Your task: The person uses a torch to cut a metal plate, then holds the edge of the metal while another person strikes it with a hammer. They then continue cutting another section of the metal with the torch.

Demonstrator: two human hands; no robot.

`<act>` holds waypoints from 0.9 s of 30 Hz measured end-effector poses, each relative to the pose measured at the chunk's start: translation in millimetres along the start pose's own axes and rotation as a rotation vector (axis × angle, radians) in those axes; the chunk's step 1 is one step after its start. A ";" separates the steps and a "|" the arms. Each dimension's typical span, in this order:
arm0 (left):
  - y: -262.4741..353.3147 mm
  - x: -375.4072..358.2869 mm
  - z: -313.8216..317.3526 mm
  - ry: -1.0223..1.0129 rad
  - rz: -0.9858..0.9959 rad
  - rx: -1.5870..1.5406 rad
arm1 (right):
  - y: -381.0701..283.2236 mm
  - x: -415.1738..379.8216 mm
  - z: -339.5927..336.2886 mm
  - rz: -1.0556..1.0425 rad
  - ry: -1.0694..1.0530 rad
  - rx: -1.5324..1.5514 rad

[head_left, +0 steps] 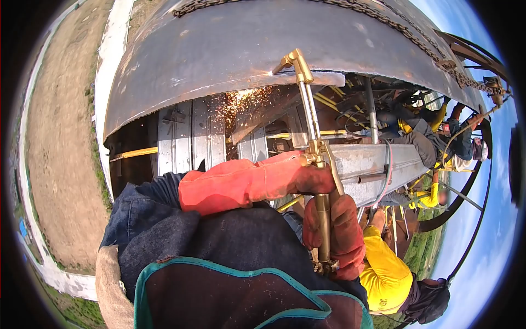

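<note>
A brass cutting torch (311, 118) stands upright in front of me, its bent head near the edge of a large curved steel plate (219, 52). A bright flame shows at the tip, and orange sparks (246, 101) spray below the edge. My left hand (315, 178), in a red leather glove, comes across from the left and closes on the torch just below its valve fittings. Lower down, my right hand (334, 225), also gloved, wraps round the torch handle (323, 219). The lever runs beside both gloves. The gloves hide most finger detail.
Rusty chains (400, 24) lie over the plate. Grey metal planks (378, 164) and yellow bars (137, 153) sit beneath its edge. A co-worker in a yellow shirt (386, 274) is close at the lower right; several people are farther right. Ground shows far below at left.
</note>
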State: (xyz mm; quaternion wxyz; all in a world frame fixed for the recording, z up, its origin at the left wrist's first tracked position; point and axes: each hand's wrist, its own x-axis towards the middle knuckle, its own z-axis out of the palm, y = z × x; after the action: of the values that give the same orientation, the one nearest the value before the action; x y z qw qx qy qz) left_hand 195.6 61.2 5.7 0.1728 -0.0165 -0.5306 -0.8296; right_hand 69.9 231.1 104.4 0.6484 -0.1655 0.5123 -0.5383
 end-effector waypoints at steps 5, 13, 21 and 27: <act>-1.6 -1.2 -0.3 0.016 0.018 -0.024 | -4.4 0.9 7.3 0.015 0.002 -0.015; 0.4 -0.7 4.9 0.051 0.056 -0.053 | -7.9 5.1 -2.7 0.073 -0.044 0.002; -22.4 8.2 -8.2 -0.006 0.150 0.219 | -2.3 13.4 -11.6 0.017 -0.105 -0.061; -14.3 2.6 -1.5 0.042 0.090 0.130 | -8.8 10.4 11.0 0.014 -0.029 -0.039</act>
State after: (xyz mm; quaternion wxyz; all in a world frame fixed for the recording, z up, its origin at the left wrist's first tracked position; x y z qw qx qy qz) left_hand 189.0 64.6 -7.0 0.2217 -0.0114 -0.5784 -0.7850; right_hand 73.4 215.2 110.7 0.6561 -0.1825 0.5145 -0.5211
